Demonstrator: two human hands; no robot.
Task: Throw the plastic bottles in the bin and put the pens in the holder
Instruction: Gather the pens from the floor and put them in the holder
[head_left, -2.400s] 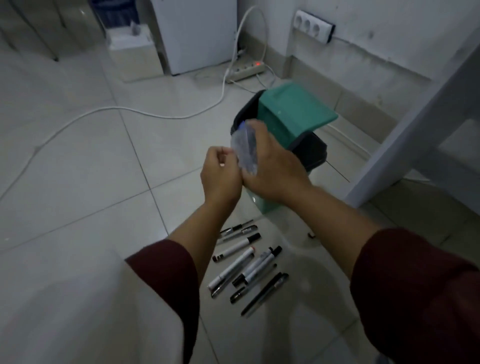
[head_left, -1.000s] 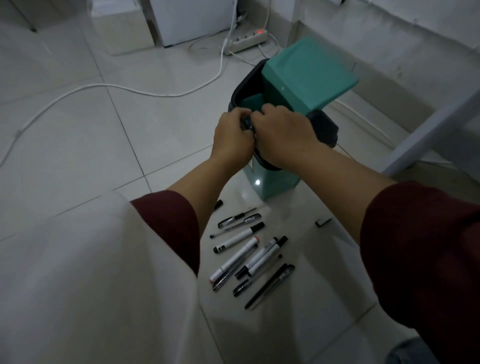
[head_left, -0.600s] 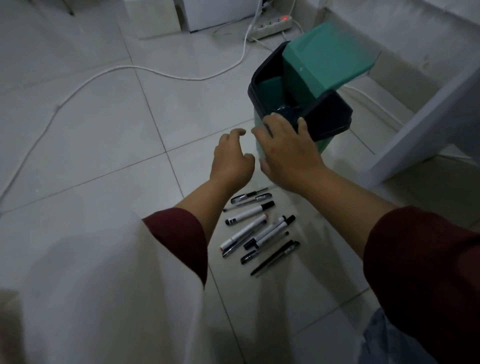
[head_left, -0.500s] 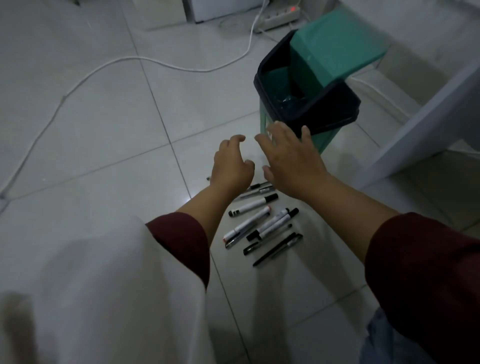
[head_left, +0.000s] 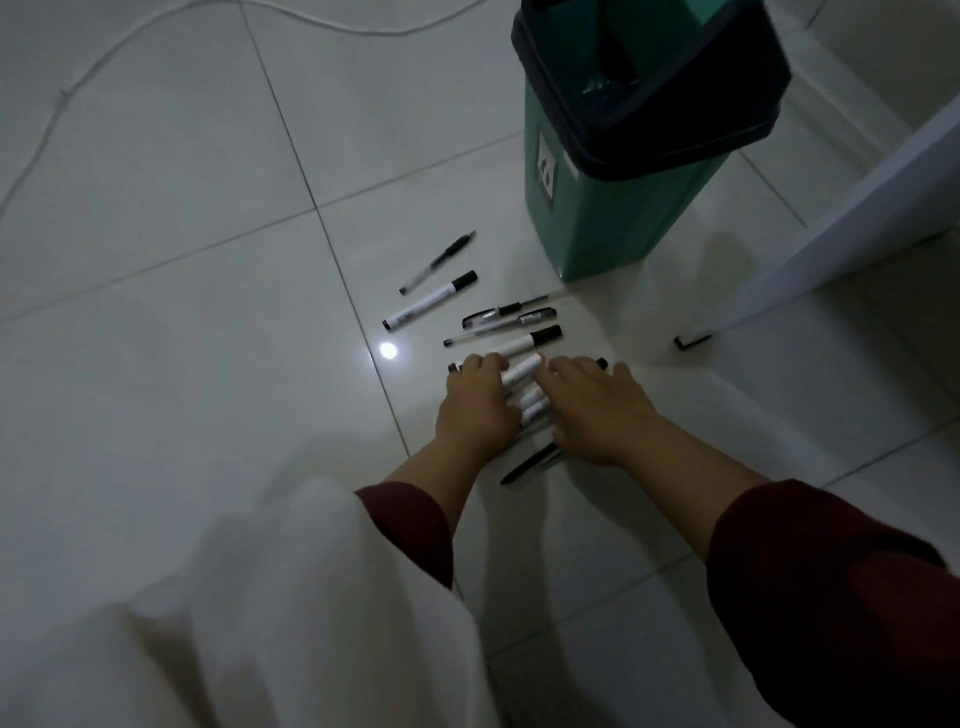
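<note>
Both hands (head_left: 535, 410) have dropped from the bin (head_left: 623, 156) onto the pens (head_left: 524, 374).

Pale tiled floor (head_left: 208, 312) with scattered pens (head_left: 431, 301), green bin (head_left: 613, 218), white cable (head_left: 156, 21).
</note>
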